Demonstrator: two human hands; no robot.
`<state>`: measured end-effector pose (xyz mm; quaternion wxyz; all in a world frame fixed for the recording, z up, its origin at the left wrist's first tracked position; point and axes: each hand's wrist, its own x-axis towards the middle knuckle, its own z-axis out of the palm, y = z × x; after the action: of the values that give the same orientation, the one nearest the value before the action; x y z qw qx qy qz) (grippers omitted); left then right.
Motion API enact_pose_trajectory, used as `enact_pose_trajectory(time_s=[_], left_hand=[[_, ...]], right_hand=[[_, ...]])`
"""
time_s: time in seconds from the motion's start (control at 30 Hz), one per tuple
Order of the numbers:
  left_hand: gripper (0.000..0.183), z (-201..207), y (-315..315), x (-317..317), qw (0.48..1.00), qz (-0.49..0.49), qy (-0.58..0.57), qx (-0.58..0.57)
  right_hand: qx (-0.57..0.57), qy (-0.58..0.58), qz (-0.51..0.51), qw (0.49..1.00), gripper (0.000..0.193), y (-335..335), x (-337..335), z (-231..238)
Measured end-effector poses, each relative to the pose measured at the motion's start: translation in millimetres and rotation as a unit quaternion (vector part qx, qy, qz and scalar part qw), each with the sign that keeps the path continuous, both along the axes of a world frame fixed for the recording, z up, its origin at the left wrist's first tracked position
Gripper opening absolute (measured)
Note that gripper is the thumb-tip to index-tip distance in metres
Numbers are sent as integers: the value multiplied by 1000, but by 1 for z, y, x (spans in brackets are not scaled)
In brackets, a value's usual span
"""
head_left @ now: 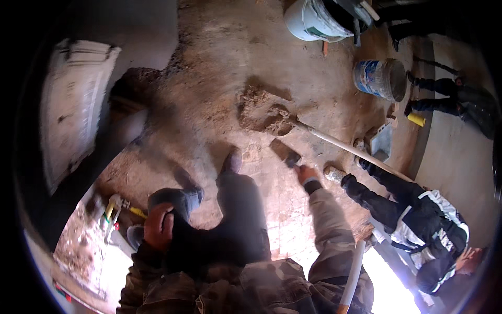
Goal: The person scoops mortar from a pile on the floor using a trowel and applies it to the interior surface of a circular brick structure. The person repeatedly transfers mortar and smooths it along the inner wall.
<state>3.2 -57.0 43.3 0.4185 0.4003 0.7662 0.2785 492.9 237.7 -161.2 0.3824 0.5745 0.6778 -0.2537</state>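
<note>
Camouflage sleeves and dark trouser legs fill the lower middle of the view, seen from above. The left hand (158,226) is laid on the bent left knee, fingers curled loosely over the cloth, with nothing seen pinched in it. The right hand (307,174) is stretched forward and closed around the handle of a trowel (285,152), whose flat blade is held just above the floor, close to the raised right shoe (231,161).

A mound of wet mortar (263,111) is heaped on the dirt floor (219,63) just beyond the trowel. A long wooden shovel handle (345,147) runs from the mound's right edge down towards a second person in a dark jacket with white stripes (423,225), who is crouched at the right. Open floor is left between the mound and the wearer's legs, and a wider bare stretch lies beyond the mound towards the top.

Along the upper right edge, a white bucket (311,21) and a blue-and-white bucket (380,78) are set well apart from the mound. A small grey tray (381,142) is placed by the raised concrete step at the right. At the left, room is narrowed by a pale slatted panel (76,104) and a dark beam beneath it. A yellow-handled tool (112,210) is lying near the left knee, beside rubble. A white pipe (351,277) is propped at the lower right.
</note>
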Motion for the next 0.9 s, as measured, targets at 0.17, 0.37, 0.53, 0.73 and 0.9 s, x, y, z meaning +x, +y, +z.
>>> enact_pose_trajectory(time_s=[0.17, 0.37, 0.53, 0.73, 0.9], left_hand=[[21, -160, 88, 11, 994, -75, 9, 83], [19, -277, 131, -10, 991, -88, 66, 80], [19, -294, 173, -18, 992, -50, 34, 109], [22, -314, 162, -39, 993, -57, 53, 87], [22, -327, 150, -38, 987, -115, 57, 95]], right_hand=[[77, -26, 35, 996, 55, 126, 48, -64], [41, 8, 112, 993, 47, 194, 21, -156], [34, 133, 138, 981, 45, 167, -13, -196], [46, 210, 100, 972, 40, 139, -1, -156], [49, 22, 139, 989, 53, 138, 49, -115]])
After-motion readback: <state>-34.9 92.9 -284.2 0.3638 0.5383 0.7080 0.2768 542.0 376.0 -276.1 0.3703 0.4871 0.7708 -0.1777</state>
